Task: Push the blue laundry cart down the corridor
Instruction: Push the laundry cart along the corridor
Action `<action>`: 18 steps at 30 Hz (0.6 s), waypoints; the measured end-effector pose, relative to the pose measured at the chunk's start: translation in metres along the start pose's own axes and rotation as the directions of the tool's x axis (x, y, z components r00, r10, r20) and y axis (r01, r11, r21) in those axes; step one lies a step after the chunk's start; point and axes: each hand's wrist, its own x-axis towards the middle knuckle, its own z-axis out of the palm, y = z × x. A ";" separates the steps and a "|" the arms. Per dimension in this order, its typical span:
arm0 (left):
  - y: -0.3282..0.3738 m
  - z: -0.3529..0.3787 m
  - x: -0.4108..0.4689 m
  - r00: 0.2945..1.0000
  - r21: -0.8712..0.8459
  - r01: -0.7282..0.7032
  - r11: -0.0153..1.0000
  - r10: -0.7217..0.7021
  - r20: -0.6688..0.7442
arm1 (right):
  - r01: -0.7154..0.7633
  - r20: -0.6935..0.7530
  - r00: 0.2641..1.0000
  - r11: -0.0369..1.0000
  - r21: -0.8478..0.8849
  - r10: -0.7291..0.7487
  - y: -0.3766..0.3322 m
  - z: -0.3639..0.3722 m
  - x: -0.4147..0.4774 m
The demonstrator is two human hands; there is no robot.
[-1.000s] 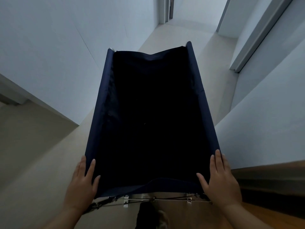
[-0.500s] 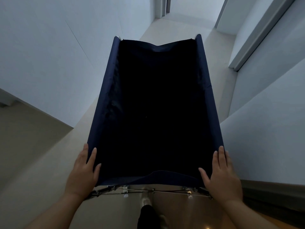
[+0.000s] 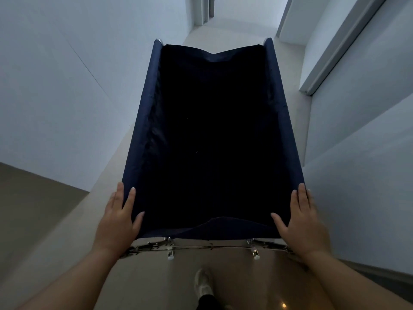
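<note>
The blue laundry cart fills the middle of the head view, a dark navy fabric bin on a metal frame, its inside black and unreadable. My left hand grips the near left corner of the rim, thumb inside the fabric. At the near right corner my right hand holds the rim the same way. The cart points straight down the corridor.
White walls run close on both sides. A door frame stands ahead on the right and another opening at the far end. Pale floor stretches ahead. My shoe shows below the cart.
The cart and both hands have advanced down the corridor; the left wall corner and the right door frame have come nearer. My grip on the rim is unchanged.
</note>
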 end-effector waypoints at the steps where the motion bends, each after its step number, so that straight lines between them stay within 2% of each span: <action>1: -0.001 -0.001 0.007 1.000 -0.008 -0.002 1.000 0.002 0.002 | -0.003 -0.006 1.000 1.000 0.008 0.003 -0.002 0.000 0.005; 18: -0.015 -0.008 0.117 0.998 -0.015 -0.064 0.998 0.064 -0.010 | -0.029 -0.057 0.998 1.000 -0.005 0.029 -0.023 -0.008 0.089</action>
